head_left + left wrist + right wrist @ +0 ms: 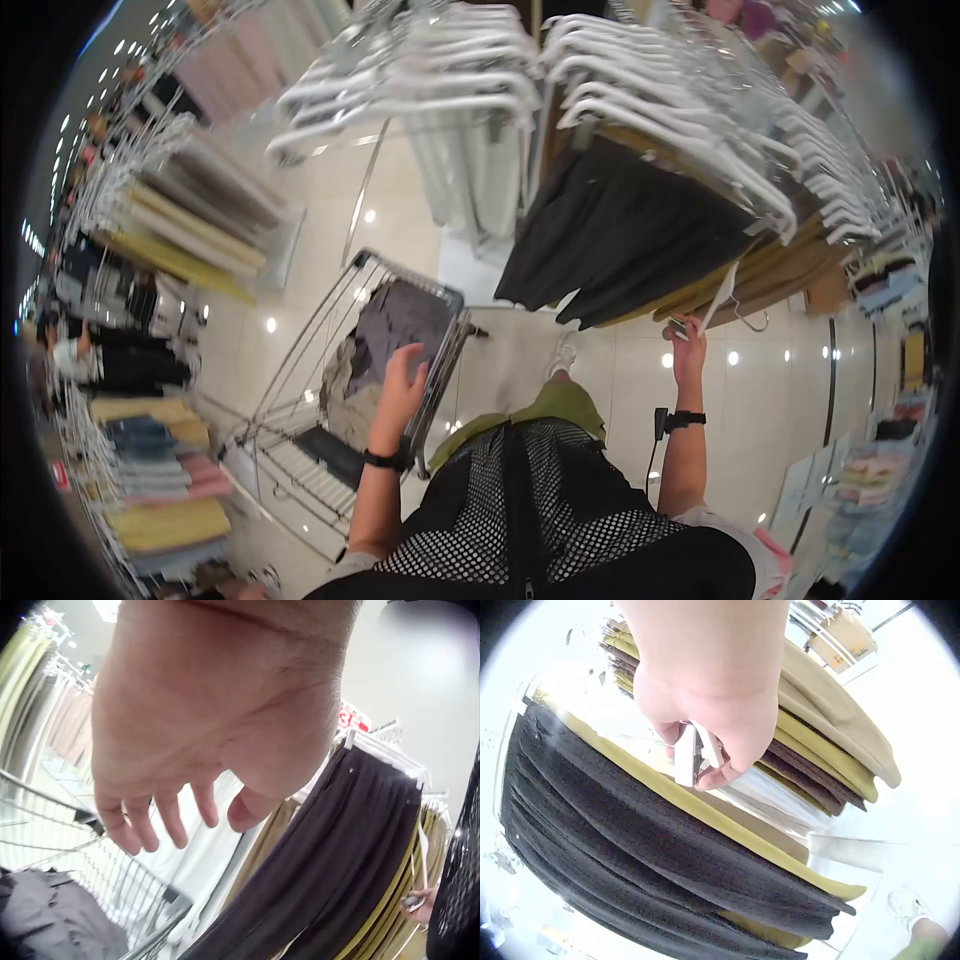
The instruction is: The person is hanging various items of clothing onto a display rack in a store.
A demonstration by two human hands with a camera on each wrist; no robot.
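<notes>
The right hand (687, 350) grips a white hanger (720, 297) beside the hanging trousers; in the right wrist view the fingers of that hand (705, 754) pinch its white and grey part (688, 755). Dark trousers (620, 225) hang on the rack just left of it, with mustard ones behind. The left hand (398, 400) is held over the cart's side (440, 385), fingers loosely spread and holding nothing; the left wrist view shows its fingers (171, 817) hanging relaxed. Grey clothes (400, 325) lie in the cart below it, next to beige ones (352, 415).
Rows of white hangers (460, 85) run across the top, with pale trousers (450, 180) below. Folded clothes (165, 525) and more racks line the left side. A cardboard box (844, 641) sits beyond the trousers. The person's shoe (565, 352) is on the glossy floor.
</notes>
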